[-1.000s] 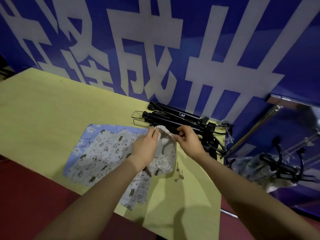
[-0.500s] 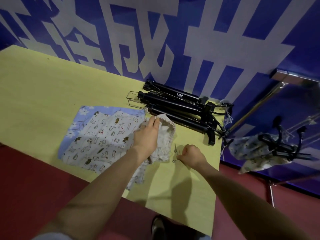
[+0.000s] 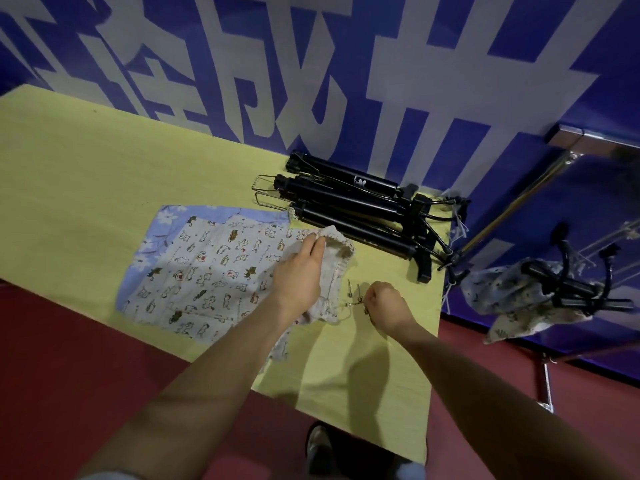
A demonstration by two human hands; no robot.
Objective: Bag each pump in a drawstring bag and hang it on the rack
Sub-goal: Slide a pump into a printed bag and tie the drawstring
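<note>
Right now the left hand presses flat on the drawstring bag, and the right hand pinches small metal pins just beside it on the counter. Beyond both hands, nearer the right one, the black pumps lie long-ways across, bag mouth facing them.
</note>
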